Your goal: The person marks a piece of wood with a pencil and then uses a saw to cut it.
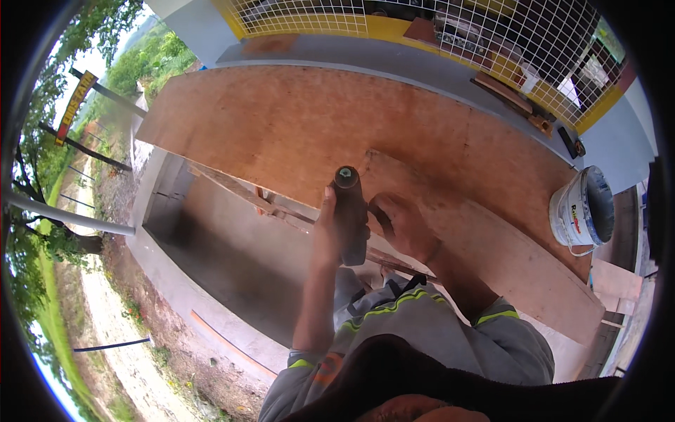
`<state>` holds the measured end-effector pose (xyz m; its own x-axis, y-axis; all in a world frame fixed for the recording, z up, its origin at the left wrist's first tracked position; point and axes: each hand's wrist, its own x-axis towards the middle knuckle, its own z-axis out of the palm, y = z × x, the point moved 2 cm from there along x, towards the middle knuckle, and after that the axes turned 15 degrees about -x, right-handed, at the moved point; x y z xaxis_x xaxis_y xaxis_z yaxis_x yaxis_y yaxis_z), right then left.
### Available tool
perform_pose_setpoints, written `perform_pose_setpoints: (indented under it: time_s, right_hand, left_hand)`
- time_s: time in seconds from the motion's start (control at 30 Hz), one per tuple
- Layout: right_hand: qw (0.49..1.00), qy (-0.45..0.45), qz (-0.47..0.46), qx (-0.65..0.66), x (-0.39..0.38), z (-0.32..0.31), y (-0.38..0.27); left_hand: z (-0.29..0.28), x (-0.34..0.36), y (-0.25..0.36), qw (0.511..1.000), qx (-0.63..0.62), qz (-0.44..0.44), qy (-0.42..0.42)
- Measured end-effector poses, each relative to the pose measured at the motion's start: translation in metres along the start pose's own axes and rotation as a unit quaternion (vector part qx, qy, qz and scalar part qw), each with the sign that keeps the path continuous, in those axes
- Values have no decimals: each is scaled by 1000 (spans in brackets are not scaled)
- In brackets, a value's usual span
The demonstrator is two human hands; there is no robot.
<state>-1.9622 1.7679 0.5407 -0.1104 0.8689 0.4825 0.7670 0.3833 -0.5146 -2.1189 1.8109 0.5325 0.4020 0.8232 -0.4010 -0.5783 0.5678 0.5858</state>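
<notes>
My left hand (325, 224) is wrapped round a dark, bottle-shaped flask (347, 221). It stands nearly upright above the near edge of a wooden board, and its round top shows a small pale green centre. Close to the flask's right side is my right hand (408, 228), its fingers curled together. Something dark and curved shows at those fingertips, too unclear to name. Under both hands lies the large reddish-brown plywood sheet (267, 130), with a second, narrower board (492, 243) on it at the right.
A white paint-stained bucket (568, 211) stands at the board's right end. Behind the board runs a grey ledge (337, 50) with wood strips (503, 93) and a black tool (571, 143), below a white wire grille (506, 42). Concrete floor (232, 218) and a low wall lie left.
</notes>
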Motion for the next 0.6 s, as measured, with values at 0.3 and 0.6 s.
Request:
perform_pose_setpoints:
  time_s: [0.3,0.6]
  right_hand:
    - [991,39,128,19,26,4,8]
    - [993,28,114,3,37,33,19]
  left_hand:
    - [1,56,24,994,61,-82,-32]
    - [-16,110,40,993,92,-81,-4]
